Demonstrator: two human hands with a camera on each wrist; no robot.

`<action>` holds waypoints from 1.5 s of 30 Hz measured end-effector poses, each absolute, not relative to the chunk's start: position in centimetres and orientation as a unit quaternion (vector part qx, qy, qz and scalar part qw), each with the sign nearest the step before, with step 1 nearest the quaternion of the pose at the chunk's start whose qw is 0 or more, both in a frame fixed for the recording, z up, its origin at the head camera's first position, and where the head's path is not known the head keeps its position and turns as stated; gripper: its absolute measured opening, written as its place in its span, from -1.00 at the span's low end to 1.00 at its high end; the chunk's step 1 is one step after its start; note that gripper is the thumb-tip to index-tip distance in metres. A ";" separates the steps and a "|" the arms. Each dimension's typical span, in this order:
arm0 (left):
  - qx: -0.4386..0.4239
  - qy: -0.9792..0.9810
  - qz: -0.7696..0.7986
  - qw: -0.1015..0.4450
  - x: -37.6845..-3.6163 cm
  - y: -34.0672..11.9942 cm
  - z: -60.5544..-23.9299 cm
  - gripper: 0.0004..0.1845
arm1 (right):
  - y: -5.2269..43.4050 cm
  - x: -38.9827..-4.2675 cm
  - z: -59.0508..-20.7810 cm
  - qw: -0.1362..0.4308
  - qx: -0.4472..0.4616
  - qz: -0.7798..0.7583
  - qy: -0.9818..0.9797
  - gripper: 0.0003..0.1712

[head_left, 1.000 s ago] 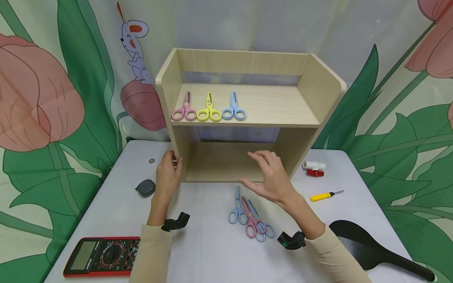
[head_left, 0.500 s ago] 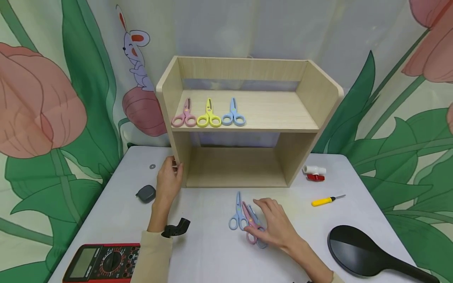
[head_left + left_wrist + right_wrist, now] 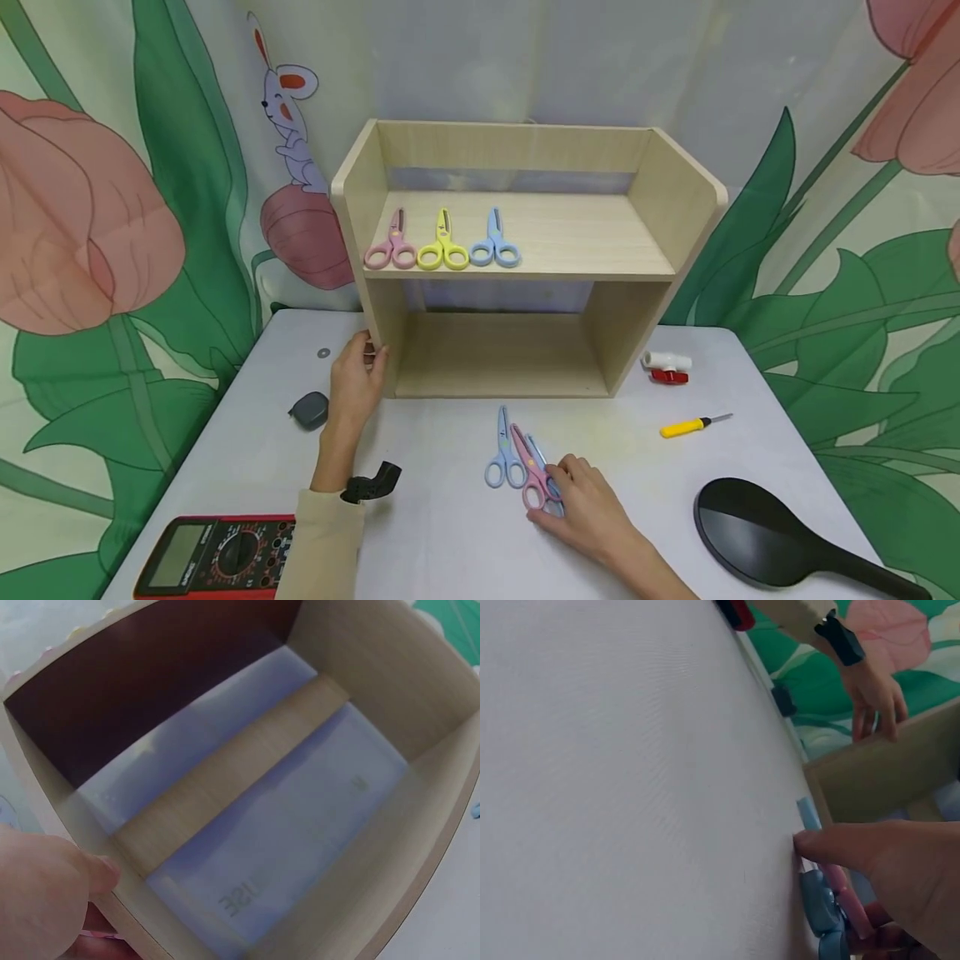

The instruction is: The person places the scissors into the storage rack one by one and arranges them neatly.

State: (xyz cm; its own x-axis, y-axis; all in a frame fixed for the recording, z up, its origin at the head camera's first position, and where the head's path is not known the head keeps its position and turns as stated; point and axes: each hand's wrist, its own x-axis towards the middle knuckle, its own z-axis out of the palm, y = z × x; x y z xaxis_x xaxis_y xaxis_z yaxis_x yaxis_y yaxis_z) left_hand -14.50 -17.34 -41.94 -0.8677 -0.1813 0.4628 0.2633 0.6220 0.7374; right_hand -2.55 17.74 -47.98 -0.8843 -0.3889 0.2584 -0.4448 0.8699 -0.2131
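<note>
Three small scissors lay bunched on the white table [image 3: 450,542] just in front of the wooden shelf unit [image 3: 517,258]. The pink scissors [image 3: 531,477] were pinched at their handle loops by the right hand [image 3: 592,512]. They were judged light, stiff and smooth plastic, best taken by the loops. Farther back, the shelf unit's left wall was gripped by the left hand [image 3: 356,379].

Shelf unit [image 3: 525,250] at centre frame on the table [image 3: 450,542], three scissors [image 3: 442,242] on its upper board at left, three more scissors [image 3: 517,458] before it, multimeter [image 3: 210,554] lower left, spoon [image 3: 780,542] lower right, screwdriver [image 3: 690,427] right of centre
</note>
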 end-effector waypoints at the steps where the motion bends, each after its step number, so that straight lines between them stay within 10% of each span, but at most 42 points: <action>1: -0.026 -0.863 -0.432 0.260 -14.5 -17.4 -41.9 -0.71 | 17.6 -2.6 -47.9 0.106 0.216 0.132 -0.962 -0.29; 8: -0.025 -0.863 -0.438 0.249 -14.7 -17.4 -42.0 -0.70 | 17.6 -2.6 -47.7 0.098 0.200 0.145 -0.964 -0.35; 16: -0.019 -0.860 -0.438 0.260 -14.7 -17.3 -42.1 -0.71 | 18.2 -3.7 -46.7 0.216 0.261 0.194 -0.921 -0.34; 34: -0.017 -0.863 -0.431 0.265 -14.7 -17.0 -42.2 -0.69 | 17.0 -8.9 -33.2 0.423 0.297 0.270 -0.812 -0.22; 45: -0.012 -0.863 -0.432 0.260 -14.6 -17.2 -42.1 -0.68 | 16.7 -15.0 -27.4 0.360 0.206 0.251 -0.875 -0.27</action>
State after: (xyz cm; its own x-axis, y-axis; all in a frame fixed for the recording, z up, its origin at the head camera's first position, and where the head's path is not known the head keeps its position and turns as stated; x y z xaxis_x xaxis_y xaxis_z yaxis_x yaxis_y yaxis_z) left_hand -14.59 -17.17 -42.09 -0.8646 -0.2044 0.4590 0.2450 0.6261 0.7403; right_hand -15.04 16.73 -27.36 -0.6563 -0.1798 0.7327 -0.5413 0.7888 -0.2913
